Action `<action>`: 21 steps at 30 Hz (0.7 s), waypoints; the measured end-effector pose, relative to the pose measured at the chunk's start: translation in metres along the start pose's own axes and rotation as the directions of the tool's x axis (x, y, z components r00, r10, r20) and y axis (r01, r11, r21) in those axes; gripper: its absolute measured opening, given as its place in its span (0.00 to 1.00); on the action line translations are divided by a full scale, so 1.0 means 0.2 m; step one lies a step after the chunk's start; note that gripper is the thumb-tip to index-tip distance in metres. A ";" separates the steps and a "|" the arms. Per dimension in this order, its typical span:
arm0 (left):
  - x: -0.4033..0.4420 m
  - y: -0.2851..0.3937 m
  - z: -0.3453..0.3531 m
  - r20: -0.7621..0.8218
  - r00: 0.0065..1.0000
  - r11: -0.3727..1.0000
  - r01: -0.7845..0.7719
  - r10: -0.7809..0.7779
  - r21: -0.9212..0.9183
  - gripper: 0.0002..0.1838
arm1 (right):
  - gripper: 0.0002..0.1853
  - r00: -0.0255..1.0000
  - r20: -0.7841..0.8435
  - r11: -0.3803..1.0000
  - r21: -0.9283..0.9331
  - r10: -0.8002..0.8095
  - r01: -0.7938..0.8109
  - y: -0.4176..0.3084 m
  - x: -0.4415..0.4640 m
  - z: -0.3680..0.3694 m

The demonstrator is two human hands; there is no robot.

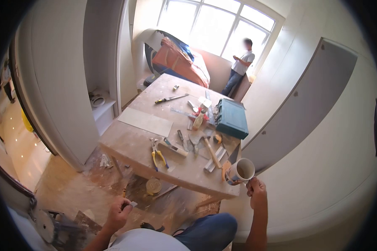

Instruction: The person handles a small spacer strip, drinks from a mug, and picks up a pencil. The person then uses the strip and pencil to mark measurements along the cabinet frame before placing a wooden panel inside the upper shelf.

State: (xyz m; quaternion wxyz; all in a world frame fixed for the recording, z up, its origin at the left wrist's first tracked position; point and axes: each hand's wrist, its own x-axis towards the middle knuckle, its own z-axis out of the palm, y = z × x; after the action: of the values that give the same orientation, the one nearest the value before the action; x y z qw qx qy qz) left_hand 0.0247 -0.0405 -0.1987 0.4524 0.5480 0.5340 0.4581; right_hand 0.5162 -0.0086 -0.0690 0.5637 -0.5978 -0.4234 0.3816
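My right hand (257, 193) grips a mug (243, 170) by its handle at the near right corner of the wooden table (125, 138). The mug's open top faces the camera, and its inside looks greyish. My left hand (120, 211) is closed on a small pale piece (133, 204), low in front of the table. Nearest on the tabletop are yellow-handled pliers (158, 159), a wooden-handled hammer (212, 152) and a wooden block-like tool (174, 148). Farther back lie a flat pale board (145, 122) and a teal case (231, 118).
A person (241, 65) stands by the window at the back right. Covered items (182, 62) are piled behind the table. Debris and a round container (153, 186) lie on the floor below. A power saw-like machine (46, 226) is at the lower left.
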 end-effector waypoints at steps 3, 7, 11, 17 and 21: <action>-0.04 0.02 -0.07 0.056 0.998 0.998 0.015 -0.018 0.055 0.03 | 0.24 0.996 0.091 1.000 -0.024 -0.017 0.019 -0.16 -0.17 0.15; -0.13 -0.03 -0.14 0.073 0.996 0.992 0.034 -0.043 0.124 0.03 | 0.23 0.975 0.196 0.994 -0.008 -0.108 0.112 -0.36 -0.44 0.44; -0.20 -0.05 -0.22 0.070 0.992 0.994 0.106 -0.109 0.035 0.02 | 0.23 0.944 0.305 0.986 -0.063 -0.129 0.155 -0.51 -0.66 0.65; -0.25 -0.09 -0.35 0.076 0.996 0.999 0.038 -0.040 0.031 0.02 | 0.24 0.846 0.423 0.911 -0.098 -0.326 0.400 -0.66 -0.83 0.84; -0.29 -0.04 -0.40 0.086 0.989 0.992 0.126 -0.123 -0.023 0.02 | 0.27 0.819 0.374 0.865 -0.080 -0.435 0.495 -0.72 -0.93 0.95</action>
State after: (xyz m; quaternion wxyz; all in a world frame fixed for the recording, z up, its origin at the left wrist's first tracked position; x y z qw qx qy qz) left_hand -0.0553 -0.0977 -0.1934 0.5100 0.5259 0.5412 0.4128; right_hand 0.2625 -0.1142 0.0575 0.5030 -0.4465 -0.6799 0.2919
